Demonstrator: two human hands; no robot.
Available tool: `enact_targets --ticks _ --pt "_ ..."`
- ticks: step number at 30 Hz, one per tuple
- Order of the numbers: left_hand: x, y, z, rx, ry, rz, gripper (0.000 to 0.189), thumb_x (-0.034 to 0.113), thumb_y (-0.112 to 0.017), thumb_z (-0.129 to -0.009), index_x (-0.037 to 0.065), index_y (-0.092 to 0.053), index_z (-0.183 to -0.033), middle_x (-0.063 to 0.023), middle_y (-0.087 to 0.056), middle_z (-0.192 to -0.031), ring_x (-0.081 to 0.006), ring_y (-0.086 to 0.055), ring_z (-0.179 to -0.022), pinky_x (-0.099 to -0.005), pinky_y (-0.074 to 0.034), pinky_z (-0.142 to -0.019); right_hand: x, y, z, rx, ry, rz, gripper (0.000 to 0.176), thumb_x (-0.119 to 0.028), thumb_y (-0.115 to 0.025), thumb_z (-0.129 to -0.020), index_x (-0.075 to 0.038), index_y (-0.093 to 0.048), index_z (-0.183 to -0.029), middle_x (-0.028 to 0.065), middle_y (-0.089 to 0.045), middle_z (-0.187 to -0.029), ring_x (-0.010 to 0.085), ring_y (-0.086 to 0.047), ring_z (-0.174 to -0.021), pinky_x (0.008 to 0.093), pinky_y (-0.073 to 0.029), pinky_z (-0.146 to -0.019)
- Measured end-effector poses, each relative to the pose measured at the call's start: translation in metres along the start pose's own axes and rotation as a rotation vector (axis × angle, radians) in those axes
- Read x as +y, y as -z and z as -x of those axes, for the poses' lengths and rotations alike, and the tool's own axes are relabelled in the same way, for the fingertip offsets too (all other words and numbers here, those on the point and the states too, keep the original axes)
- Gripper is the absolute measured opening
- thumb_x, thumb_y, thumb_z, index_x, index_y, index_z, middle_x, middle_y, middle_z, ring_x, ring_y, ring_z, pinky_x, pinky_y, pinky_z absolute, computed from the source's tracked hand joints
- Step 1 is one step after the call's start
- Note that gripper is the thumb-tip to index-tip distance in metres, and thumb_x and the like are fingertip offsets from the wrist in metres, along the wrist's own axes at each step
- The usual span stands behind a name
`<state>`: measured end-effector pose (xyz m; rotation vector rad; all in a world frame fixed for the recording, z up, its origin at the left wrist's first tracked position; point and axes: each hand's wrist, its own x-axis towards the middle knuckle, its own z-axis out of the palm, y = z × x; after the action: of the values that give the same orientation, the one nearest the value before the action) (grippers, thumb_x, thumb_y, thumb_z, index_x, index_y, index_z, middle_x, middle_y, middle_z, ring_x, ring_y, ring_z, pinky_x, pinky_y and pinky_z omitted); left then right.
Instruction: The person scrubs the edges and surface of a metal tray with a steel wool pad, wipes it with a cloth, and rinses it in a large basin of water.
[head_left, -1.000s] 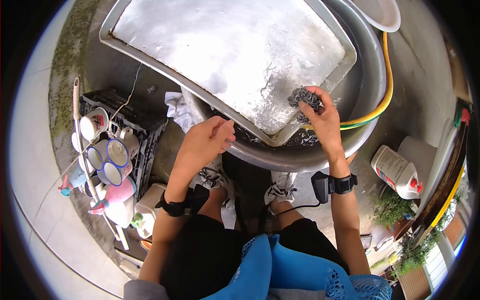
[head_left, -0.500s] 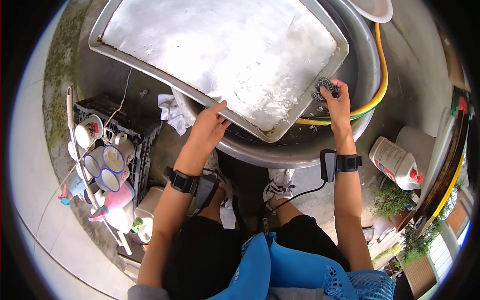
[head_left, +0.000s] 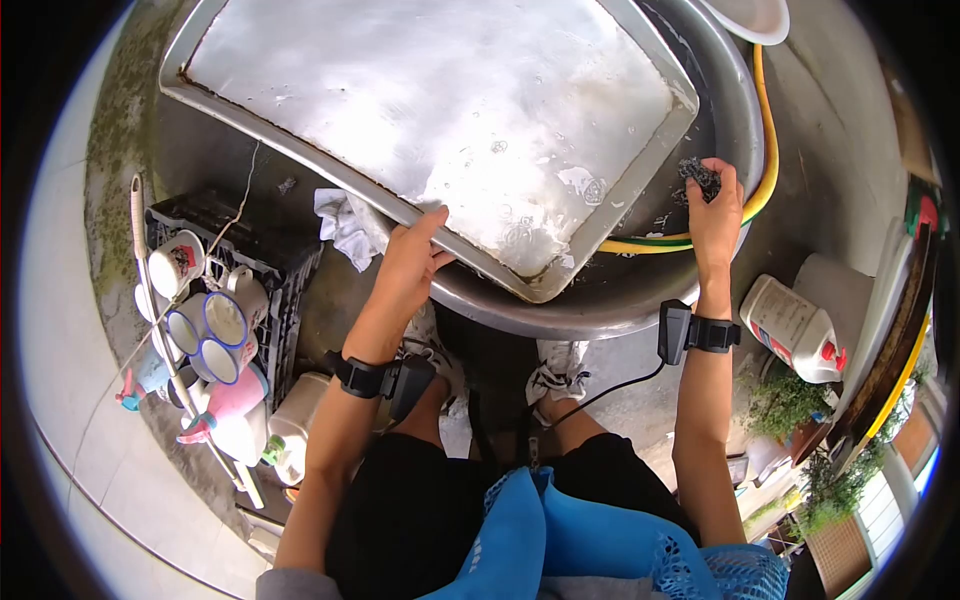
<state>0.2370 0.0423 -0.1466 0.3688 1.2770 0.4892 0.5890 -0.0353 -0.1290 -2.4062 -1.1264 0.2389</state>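
Observation:
A large wet metal baking tray rests tilted across a round metal tub, its near corner jutting over the tub's front rim. My left hand grips the tray's near-left edge, thumb on top and fingers curled beneath. Over the tub's right side, my right hand is closed around a dark steel wool scourer, apart from the tray. Water and small bubbles lie on the tray's surface near its front corner. Some of the tub's inside is hidden under the tray.
A yellow hose curves along the tub's right side and into it. A white cloth lies left of the tub, near a black crate and several enamel mugs. At right stand a white bottle and a plant.
My right hand has moved right with the scourer, away from the tray's edge. The tray has shifted slightly down and left, with my left hand still on it.

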Motion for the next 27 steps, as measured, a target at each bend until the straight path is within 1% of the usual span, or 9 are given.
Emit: enact_targets --ticks 3,7,9,11,15,19,21,23,27 --pt "0.015 0.002 0.016 0.030 -0.048 -0.106 0.038 0.023 -0.060 -0.095 -0.008 -0.057 -0.116 -0.0133 -0.066 -0.107 -0.0224 -0.068 -0.095 -0.0366 -0.056 -0.088 -0.001 -0.004 0.005 -0.039 0.084 0.108 0.032 -0.004 -0.068 -0.082 -0.013 -0.058 -0.111 0.0156 -0.057 -0.120 0.0361 -0.062 -0.105 0.0418 -0.052 -0.086" --pt "0.033 0.007 0.038 0.073 -0.089 -0.255 0.044 0.028 -0.064 -0.093 -0.008 -0.056 -0.116 -0.0125 -0.066 -0.105 -0.0200 -0.068 -0.090 -0.0331 -0.056 -0.082 -0.003 -0.008 0.009 -0.154 0.075 0.167 0.034 -0.004 -0.066 -0.083 -0.015 -0.055 -0.113 0.0141 -0.057 -0.121 0.0369 -0.066 -0.095 0.0431 -0.055 -0.081" --pt "0.034 0.012 0.044 0.095 -0.154 -0.258 0.049 0.036 -0.066 -0.091 -0.007 -0.059 -0.113 -0.0120 -0.067 -0.102 -0.0183 -0.068 -0.089 -0.0307 -0.055 -0.078 -0.005 -0.010 0.011 -0.219 0.086 0.205 0.035 -0.004 -0.065 -0.083 -0.016 -0.055 -0.113 0.0145 -0.057 -0.121 0.0374 -0.066 -0.093 0.0442 -0.055 -0.081" --pt "0.047 0.012 0.054 0.118 -0.167 -0.398 0.068 0.049 -0.067 -0.085 -0.010 -0.058 -0.117 -0.0140 -0.063 -0.103 -0.0182 -0.063 -0.092 -0.0295 -0.054 -0.072 -0.005 -0.015 0.013 -0.270 0.085 0.240 0.035 -0.004 -0.065 -0.082 -0.016 -0.055 -0.113 0.0149 -0.056 -0.121 0.0375 -0.066 -0.093 0.0448 -0.055 -0.080" --pt "0.072 0.005 0.071 0.182 -0.273 -0.459 0.064 0.053 -0.065 -0.086 -0.008 -0.064 -0.104 -0.0099 -0.064 -0.087 -0.0169 -0.063 -0.081 -0.0294 -0.052 -0.068 -0.004 -0.030 0.018 -0.404 0.114 0.346 0.037 -0.004 -0.065 -0.080 -0.016 -0.055 -0.114 0.0157 -0.055 -0.123 0.0390 -0.066 -0.094 0.0468 -0.055 -0.080" --pt "0.086 0.022 0.064 0.293 -0.351 -0.473 0.063 0.055 -0.061 -0.088 -0.007 -0.065 -0.099 -0.0087 -0.065 -0.085 -0.0153 -0.060 -0.075 -0.0283 -0.048 -0.071 -0.011 -0.037 0.021 -0.537 0.097 0.512 0.048 -0.017 -0.070 -0.081 -0.015 -0.054 -0.127 0.0177 -0.056 -0.123 0.0390 -0.066 -0.098 0.0462 -0.055 -0.084" --pt "0.096 0.022 0.070 0.292 -0.356 -0.484 0.065 0.057 -0.059 -0.089 -0.007 -0.064 -0.102 -0.0105 -0.065 -0.090 -0.0152 -0.060 -0.080 -0.0276 -0.047 -0.074 -0.012 -0.045 0.023 -0.615 0.103 0.543 0.051 -0.019 -0.070 -0.081 -0.015 -0.054 -0.129 0.0184 -0.055 -0.124 0.0383 -0.066 -0.099 0.0456 -0.055 -0.085" --pt "0.106 0.014 0.079 0.236 -0.388 -0.313 0.068 0.052 -0.062 -0.090 -0.003 -0.053 -0.128 -0.0124 -0.059 -0.117 -0.0188 -0.057 -0.103 -0.0321 -0.046 -0.088 -0.006 -0.054 0.024 -0.693 0.107 0.573 0.054 -0.022 -0.071 -0.081 -0.014 -0.054 -0.131 0.0192 -0.055 -0.125 0.0376 -0.066 -0.101 0.0450 -0.055 -0.086" --pt "0.127 0.013 0.085 0.277 -0.427 -0.264 0.073 0.054 -0.062 -0.090 -0.002 -0.049 -0.135 -0.0110 -0.057 -0.124 -0.0206 -0.056 -0.106 -0.0317 -0.046 -0.088 0.015 -0.082 0.026 -0.713 0.115 0.546 0.053 -0.019 -0.070 -0.079 -0.012 -0.056 -0.130 0.0211 -0.054 -0.128 0.0379 -0.066 -0.102 0.0446 -0.056 -0.087"
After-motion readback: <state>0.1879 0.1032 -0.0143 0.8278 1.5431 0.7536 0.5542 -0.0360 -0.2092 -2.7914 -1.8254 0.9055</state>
